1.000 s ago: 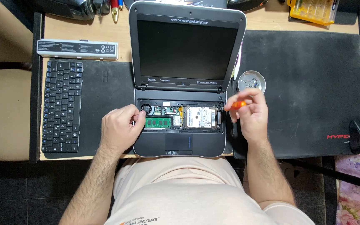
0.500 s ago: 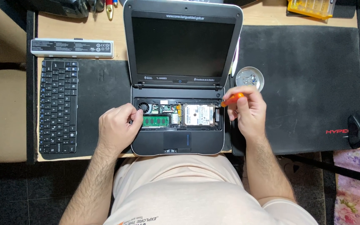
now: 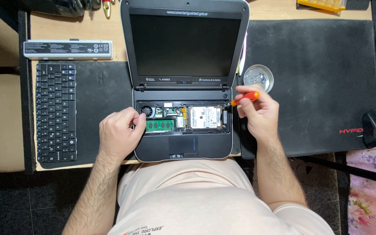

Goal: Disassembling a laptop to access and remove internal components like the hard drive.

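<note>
Lying far left on the worktop (image 3: 109, 37): a detached black keyboard (image 3: 56, 112), flat and thin, likely flexing if lifted by one end, so better taken at both long edges. Resting beyond it, a long white battery pack (image 3: 68, 49), rigid and probably the densest loose piece here.

Bracing the near left corner of the small opened laptop (image 3: 183, 148): the left hand (image 3: 117, 135), fingers curled loosely against the casing edge just beside the fan, enclosing nothing. Sitting in the middle, near the body, lid upright, with the keyboard bay exposed: green memory stick (image 3: 159, 125), silver hard drive (image 3: 205, 117), thin wires between. Looking fragile in there; bare boards and connectors not to be pressed or pried. Judging the plastic shell stiff and fairly light, safest held at its outer corners and rim, never by the screen.

Working at the right edge of the bay: the right hand (image 3: 257, 111), clenched around an orange-handled screwdriver (image 3: 244, 98), tip angled down toward the corner beside the drive. Slim handle, likely slippery under torque, so pinching near the shaft for control.

Standing just beyond that hand: a small round metal dish (image 3: 258, 78) holding tiny screws, light and easily tipped. Spreading far right, a black mat (image 3: 323, 78) and a dark mouse (image 3: 374, 129).
</note>
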